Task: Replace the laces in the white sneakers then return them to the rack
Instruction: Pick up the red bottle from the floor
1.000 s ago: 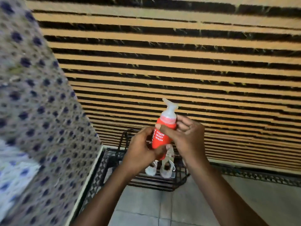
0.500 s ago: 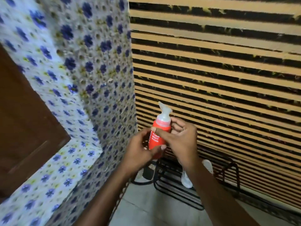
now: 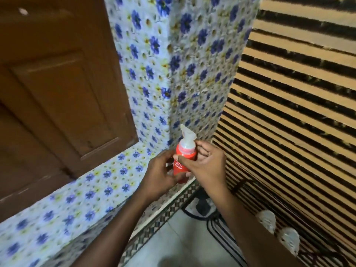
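Both hands hold a red foam body wash bottle (image 3: 185, 157) with a clear pump top, upright at chest height. My left hand (image 3: 161, 174) wraps the bottle's lower body from the left. My right hand (image 3: 206, 164) grips it from the right, thumb across the label. Low at the right, the white sneakers (image 3: 277, 232) rest side by side on a black wire rack (image 3: 213, 228) against the striped wall; my right forearm hides part of them.
A corner pillar and ledge covered in blue-flower tiles (image 3: 192, 74) stand straight ahead. A brown wooden door (image 3: 57, 89) fills the left. An orange-and-black striped wall (image 3: 298, 93) runs along the right. Grey floor tiles (image 3: 173, 245) lie below.
The view has swung left: the rack and sneakers slid from the centre to the lower right, and the door and flower tiles came into view. Both hands kept hold of the bottle.
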A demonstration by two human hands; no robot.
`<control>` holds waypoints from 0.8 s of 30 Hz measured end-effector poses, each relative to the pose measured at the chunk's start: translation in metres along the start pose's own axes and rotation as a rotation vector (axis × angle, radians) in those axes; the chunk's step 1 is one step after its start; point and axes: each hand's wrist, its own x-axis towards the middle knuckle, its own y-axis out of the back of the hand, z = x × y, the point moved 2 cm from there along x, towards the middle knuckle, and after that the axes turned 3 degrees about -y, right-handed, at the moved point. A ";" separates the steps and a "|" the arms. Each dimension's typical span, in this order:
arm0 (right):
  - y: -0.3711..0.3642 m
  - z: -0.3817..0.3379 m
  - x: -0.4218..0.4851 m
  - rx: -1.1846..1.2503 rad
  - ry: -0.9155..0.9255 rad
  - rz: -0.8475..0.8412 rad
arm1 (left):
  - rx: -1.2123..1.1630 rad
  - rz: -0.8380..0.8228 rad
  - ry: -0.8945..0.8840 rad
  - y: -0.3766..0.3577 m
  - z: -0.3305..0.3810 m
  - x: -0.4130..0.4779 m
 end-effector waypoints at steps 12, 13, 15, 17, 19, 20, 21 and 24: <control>-0.123 0.102 0.056 -0.285 -0.026 -0.126 | 0.137 0.034 0.106 0.088 -0.139 0.029; -0.135 0.114 0.064 -0.334 -0.036 -0.122 | 0.160 0.042 0.095 0.096 -0.154 0.036; -0.155 0.132 0.077 -0.448 -0.005 -0.074 | 0.186 0.053 0.073 0.107 -0.183 0.048; -0.170 0.145 0.087 -0.532 0.078 -0.009 | 0.194 0.059 0.085 0.115 -0.205 0.058; -0.188 0.162 0.104 -0.566 0.143 0.035 | 0.213 0.063 0.092 0.122 -0.233 0.071; -0.196 0.171 0.113 -0.588 0.190 0.057 | 0.222 0.062 0.091 0.125 -0.248 0.078; -0.202 0.178 0.121 -0.620 0.244 0.072 | 0.225 0.059 0.094 0.126 -0.259 0.085; -0.218 0.199 0.145 -0.732 0.280 0.055 | 0.245 0.056 0.117 0.129 -0.287 0.105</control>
